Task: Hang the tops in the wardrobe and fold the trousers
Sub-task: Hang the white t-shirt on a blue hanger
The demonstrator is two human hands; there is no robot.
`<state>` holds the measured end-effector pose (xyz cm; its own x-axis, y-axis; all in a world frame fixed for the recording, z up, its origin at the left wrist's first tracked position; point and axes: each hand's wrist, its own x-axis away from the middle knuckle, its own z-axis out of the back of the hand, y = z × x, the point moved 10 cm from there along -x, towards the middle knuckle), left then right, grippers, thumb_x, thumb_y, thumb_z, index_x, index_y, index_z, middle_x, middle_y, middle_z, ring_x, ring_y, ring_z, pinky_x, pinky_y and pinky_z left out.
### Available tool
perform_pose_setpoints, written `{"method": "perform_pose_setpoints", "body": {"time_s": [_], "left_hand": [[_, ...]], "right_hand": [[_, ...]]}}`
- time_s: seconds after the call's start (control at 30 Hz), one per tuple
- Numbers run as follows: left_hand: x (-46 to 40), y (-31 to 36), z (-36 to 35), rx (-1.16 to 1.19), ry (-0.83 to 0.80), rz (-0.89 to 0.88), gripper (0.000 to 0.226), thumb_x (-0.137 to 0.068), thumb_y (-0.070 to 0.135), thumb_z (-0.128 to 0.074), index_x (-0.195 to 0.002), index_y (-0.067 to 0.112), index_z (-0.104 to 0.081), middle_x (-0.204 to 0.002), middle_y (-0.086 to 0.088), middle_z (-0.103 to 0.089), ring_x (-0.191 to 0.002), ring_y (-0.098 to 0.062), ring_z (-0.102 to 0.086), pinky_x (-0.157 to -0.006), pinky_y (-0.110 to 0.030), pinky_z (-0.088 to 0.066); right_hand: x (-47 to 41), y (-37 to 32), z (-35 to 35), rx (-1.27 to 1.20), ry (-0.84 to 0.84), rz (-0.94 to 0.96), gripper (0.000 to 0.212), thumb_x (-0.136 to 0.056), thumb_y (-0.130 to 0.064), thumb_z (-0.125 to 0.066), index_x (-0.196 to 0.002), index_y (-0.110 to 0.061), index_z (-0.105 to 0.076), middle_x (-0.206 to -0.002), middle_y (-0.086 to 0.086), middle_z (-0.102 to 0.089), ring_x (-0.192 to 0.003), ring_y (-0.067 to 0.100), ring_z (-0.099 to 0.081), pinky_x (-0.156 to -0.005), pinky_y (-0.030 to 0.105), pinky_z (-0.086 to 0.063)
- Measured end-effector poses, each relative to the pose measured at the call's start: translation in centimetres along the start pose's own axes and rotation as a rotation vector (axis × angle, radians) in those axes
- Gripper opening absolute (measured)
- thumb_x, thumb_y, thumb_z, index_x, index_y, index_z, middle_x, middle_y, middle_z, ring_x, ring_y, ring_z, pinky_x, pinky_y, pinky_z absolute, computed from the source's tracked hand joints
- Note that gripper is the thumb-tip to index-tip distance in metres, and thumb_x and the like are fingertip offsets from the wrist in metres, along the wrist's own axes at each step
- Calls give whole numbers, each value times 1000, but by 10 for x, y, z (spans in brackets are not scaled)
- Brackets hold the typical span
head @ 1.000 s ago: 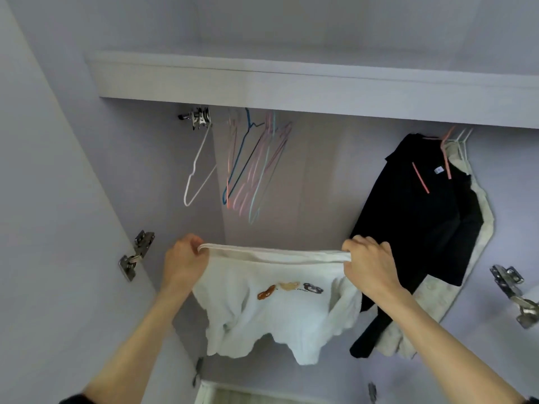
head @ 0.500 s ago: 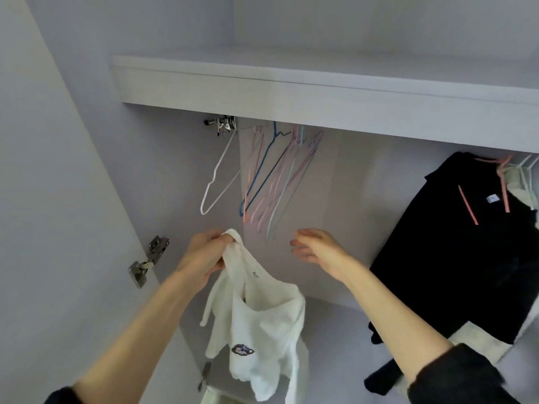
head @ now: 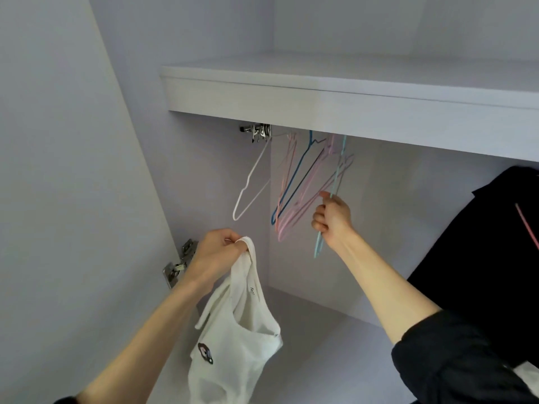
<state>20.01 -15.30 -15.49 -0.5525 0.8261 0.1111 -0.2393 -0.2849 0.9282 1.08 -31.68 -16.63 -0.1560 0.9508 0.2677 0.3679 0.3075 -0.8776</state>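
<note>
A white top (head: pixel 245 330) with a small printed badge hangs limp from my left hand (head: pixel 217 253), which pinches it at the neckline, low and left inside the wardrobe. My right hand (head: pixel 332 218) is raised and closed around a light blue wire hanger (head: pixel 335 185) that still hangs from the rail. Beside it hang several bare hangers: pink ones (head: pixel 303 205), a dark blue one (head: pixel 294 185) and a white one (head: pixel 250 182). The rail itself is mostly hidden behind the shelf front.
A white shelf (head: pixel 350 106) spans the wardrobe above the hangers. A black top (head: pixel 490 258) on a pink hanger hangs at the right edge. The open door (head: pixel 73 199) with a metal hinge (head: pixel 179 263) stands at the left.
My right hand let go of the white top, rose to the hangers and closed on the light blue one. The top now dangles from my left hand alone.
</note>
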Motion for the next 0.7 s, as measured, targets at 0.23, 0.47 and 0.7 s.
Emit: {"method": "perform_pose_setpoints", "body": {"time_s": [0.23, 0.47, 0.7], "left_hand": [[3, -8, -13, -44, -57, 8, 14, -82, 8, -58, -69, 11, -63, -69, -5, -64, -68, -19, -55, -68, -31, -42], [7, -10, -34, -27, -105, 21, 20, -83, 8, -59, -64, 14, -59, -66, -3, -61, -67, -19, -53, -69, -32, -42], [19, -3, -63, -53, -181, -4, 21, -84, 5, -56, -64, 13, -56, -65, -3, -56, -66, -17, -50, -67, -30, -39]], "right_hand": [[6, -28, 20, 96, 94, 196, 37, -100, -3, -24, -120, -27, -43, -56, -3, -23, -34, 3, -18, -34, 16, -17], [5, -39, 77, 180, 287, 265, 39, -89, 5, -19, -106, -21, -43, -62, 3, -36, -27, 0, -24, -30, 12, -20], [4, -53, 129, 304, 420, 205, 37, -87, 6, -19, -103, -18, -42, -63, 3, -43, -39, 10, -28, -30, 10, -18]]}}
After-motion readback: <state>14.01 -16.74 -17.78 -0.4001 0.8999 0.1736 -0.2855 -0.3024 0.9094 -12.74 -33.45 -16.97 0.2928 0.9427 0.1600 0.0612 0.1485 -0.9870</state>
